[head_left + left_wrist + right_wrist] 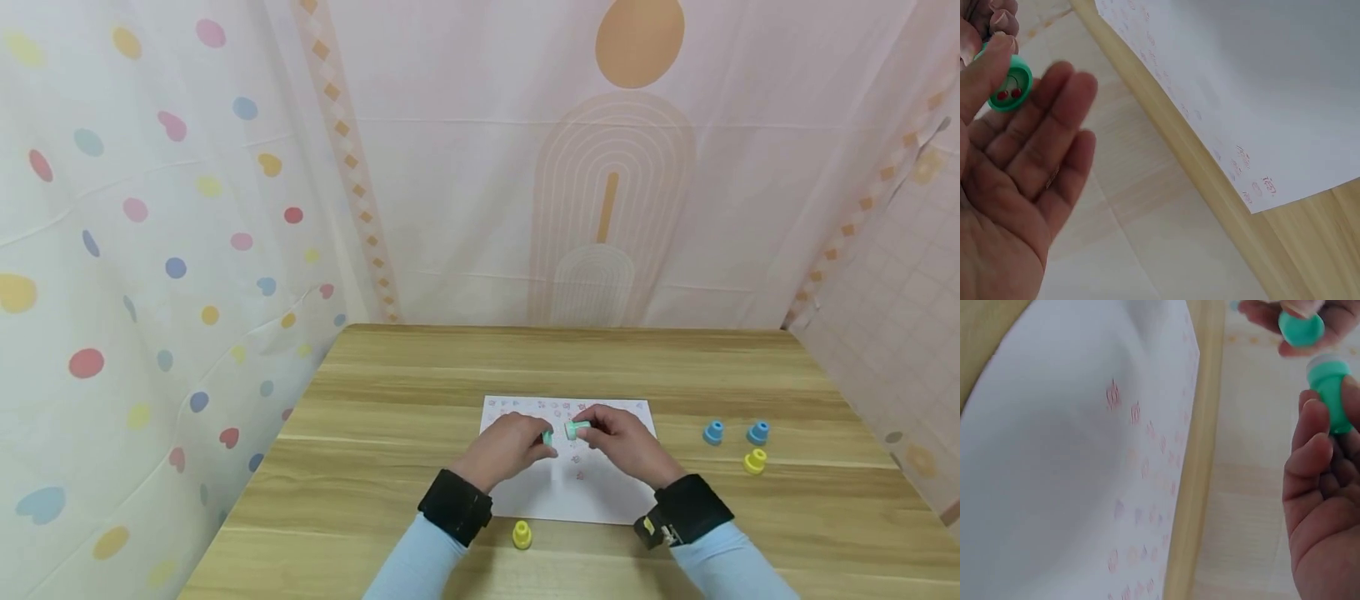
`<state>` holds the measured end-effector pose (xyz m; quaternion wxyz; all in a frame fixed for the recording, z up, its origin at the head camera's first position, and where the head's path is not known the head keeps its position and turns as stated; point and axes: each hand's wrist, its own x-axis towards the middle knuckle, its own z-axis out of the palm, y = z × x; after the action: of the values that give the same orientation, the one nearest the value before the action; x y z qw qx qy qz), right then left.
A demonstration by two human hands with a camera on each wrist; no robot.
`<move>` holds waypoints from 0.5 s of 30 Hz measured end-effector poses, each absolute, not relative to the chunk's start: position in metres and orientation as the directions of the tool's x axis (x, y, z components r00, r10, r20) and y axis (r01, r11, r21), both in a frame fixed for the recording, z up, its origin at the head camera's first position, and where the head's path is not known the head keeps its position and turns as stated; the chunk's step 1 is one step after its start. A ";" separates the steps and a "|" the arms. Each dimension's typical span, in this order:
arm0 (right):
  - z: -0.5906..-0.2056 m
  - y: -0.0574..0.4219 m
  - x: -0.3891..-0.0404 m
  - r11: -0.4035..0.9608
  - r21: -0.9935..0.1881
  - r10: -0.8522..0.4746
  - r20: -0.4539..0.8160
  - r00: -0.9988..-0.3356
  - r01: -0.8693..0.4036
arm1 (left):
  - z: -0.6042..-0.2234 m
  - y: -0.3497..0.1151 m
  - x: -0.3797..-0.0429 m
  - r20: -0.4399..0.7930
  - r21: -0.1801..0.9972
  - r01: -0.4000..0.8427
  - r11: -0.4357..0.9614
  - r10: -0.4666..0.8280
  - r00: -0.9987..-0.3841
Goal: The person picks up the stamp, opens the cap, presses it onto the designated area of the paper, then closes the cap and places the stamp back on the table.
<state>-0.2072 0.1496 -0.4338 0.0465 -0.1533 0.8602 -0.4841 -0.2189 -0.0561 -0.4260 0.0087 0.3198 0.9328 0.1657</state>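
Note:
Over the sheet of paper, both hands are raised and face each other. My left hand pinches a green stamp cap between thumb and fingers; in the left wrist view a pair of red cherries shows on the cap. My right hand holds a green stamp by its body. In the right wrist view the pale end of the stamp points toward the cap, with a small gap between them. Rows of small stamped prints, mostly red, mark the paper.
On the wooden table, two blue stamps and a yellow stamp stand to the right of the paper. Another yellow stamp stands near the paper's front edge. Patterned curtains hang behind and beside the table.

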 end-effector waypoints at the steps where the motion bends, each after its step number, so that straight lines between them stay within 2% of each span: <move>1: -0.433 0.151 -0.208 0.500 -0.841 -0.289 0.064 -0.955 -0.208 | -0.426 -0.056 -0.219 0.093 0.305 0.582 0.754 0.585 -0.806; 7: -0.434 0.158 -0.209 0.588 -0.798 -0.193 0.025 -0.981 -0.136 | -0.426 -0.057 -0.219 0.107 0.258 0.511 0.820 0.502 -0.858; 10: -0.438 0.160 -0.209 0.644 -0.755 -0.168 0.012 -0.986 -0.119 | -0.425 -0.057 -0.218 0.116 0.243 0.506 0.828 0.493 -0.862; 15: -0.446 0.160 -0.209 0.755 -0.634 -0.183 0.043 -0.982 -0.169 | -0.426 -0.058 -0.219 0.135 0.227 0.520 0.823 0.502 -0.854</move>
<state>-0.2090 0.1599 -0.4462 0.0106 -0.0939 0.9367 -0.3373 -0.2186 -0.0577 -0.4263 -0.0347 0.2679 0.9542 0.1285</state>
